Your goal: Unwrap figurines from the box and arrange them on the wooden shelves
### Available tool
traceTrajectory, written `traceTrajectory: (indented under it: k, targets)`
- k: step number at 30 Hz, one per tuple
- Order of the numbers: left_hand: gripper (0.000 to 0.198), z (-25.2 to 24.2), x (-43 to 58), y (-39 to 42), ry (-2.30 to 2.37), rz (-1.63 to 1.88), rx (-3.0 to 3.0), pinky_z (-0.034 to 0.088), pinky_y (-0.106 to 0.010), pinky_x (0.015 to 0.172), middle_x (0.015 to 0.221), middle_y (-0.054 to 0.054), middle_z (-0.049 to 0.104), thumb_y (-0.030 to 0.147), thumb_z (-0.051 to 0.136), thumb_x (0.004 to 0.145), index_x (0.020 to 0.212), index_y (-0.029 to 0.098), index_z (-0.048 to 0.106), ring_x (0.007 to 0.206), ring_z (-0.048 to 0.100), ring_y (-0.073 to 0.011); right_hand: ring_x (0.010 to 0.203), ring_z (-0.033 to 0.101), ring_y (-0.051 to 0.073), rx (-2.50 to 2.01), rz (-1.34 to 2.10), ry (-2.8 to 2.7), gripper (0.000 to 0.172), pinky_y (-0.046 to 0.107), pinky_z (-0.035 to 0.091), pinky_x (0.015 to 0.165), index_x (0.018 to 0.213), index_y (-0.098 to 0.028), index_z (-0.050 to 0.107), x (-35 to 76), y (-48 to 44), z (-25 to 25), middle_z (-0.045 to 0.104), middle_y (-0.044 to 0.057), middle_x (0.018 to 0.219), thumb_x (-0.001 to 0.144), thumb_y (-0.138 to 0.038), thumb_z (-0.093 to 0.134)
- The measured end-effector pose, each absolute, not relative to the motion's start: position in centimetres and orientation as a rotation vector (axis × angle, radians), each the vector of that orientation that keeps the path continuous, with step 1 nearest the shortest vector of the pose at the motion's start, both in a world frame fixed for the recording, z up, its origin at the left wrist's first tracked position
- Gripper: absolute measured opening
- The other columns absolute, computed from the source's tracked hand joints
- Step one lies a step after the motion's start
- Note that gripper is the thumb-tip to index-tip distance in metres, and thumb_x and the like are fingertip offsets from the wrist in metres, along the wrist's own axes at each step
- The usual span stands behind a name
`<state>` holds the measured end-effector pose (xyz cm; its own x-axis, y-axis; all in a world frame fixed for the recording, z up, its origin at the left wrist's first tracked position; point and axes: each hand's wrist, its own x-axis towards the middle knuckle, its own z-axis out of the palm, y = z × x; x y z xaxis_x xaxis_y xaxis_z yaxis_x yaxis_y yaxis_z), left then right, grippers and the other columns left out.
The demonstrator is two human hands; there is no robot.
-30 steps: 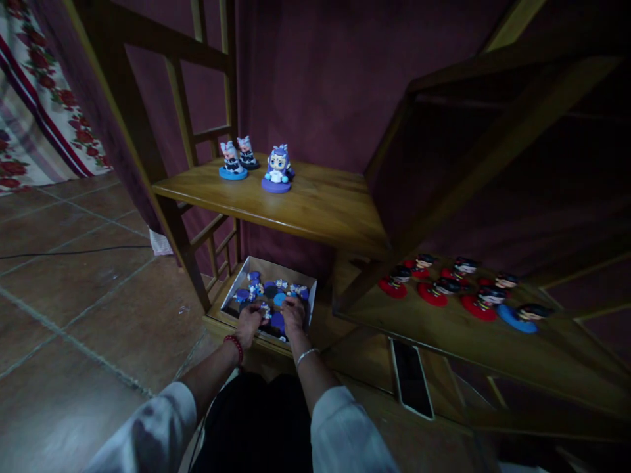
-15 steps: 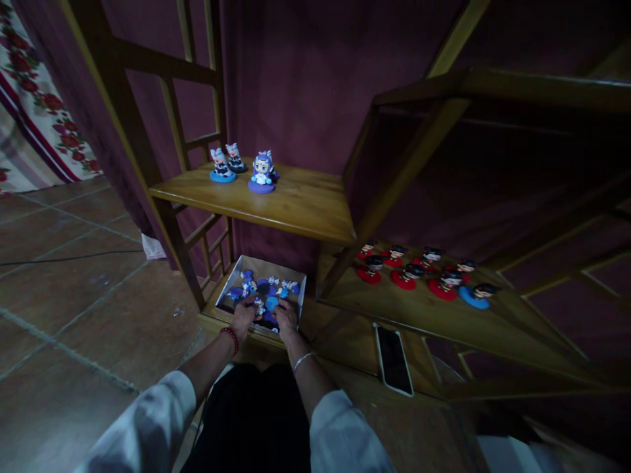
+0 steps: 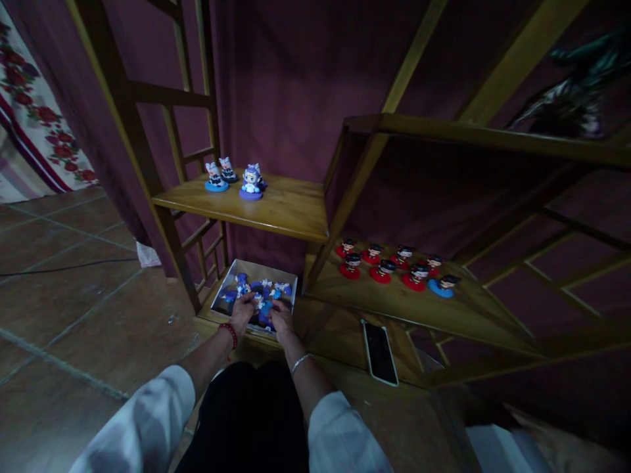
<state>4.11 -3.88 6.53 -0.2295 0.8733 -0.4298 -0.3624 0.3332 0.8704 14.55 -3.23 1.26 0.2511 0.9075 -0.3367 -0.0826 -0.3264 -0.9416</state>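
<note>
A shallow cardboard box (image 3: 294,289) on the low ledge holds several small figurines and round bases in purple, blue and white. Over its near side, my left hand (image 3: 242,313) has its fingers closed around a small white and purple figurine (image 3: 259,301). Close by on the right, my right hand (image 3: 280,316) pinches a blue round base (image 3: 267,307). The figurine and the base are side by side; whether they touch I cannot tell. Dim light hides the fingertips in part.
Above the box, a wooden shelf (image 3: 290,207) carries a purple-haired figurine (image 3: 251,180) and smaller ones on blue and dark bases. Several black-haired figurines, mostly on red bases (image 3: 380,274), stand on the right shelf. A phone (image 3: 379,353) lies on the ledge. A cable (image 3: 69,266) crosses the floor.
My view has turned slightly to the right and up. My hands have come a little closer together over the box, bringing the blue base nearer the figurine.
</note>
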Motion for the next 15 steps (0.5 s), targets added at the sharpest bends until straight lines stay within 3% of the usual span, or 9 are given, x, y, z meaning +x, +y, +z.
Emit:
traceTrajectory:
  k: [7, 15]
  targets:
    - [0.023, 7.5, 4.4, -4.4, 1.263, 1.296, 0.603, 0.04, -0.022, 0.062, 0.064, 0.003, 0.054, 0.003, 0.062, 0.063, 0.086, 0.01, 0.064, 0.057, 0.048, -0.0071, 0.054, 0.058, 0.009, -1.529, 1.285, -0.75, 0.033, 0.017, 0.047, 0.047, 0.088, -0.019, 0.064, 14.9, -4.4, 3.1, 0.065, -0.002, 0.074, 0.06, -0.005, 0.053]
    - [0.021, 9.1, 5.0, -4.9, 1.263, 1.303, 0.66, 0.038, -0.022, 0.067, 0.063, 0.002, 0.057, 0.004, 0.067, 0.057, 0.077, 0.012, 0.066, 0.063, 0.05, -0.0092, 0.053, 0.059, 0.01, -1.469, 1.362, -0.647, 0.022, 0.018, 0.049, 0.048, 0.081, -0.016, 0.063, 15.1, -4.7, 4.4, 0.063, -0.003, 0.061, 0.062, -0.008, 0.056]
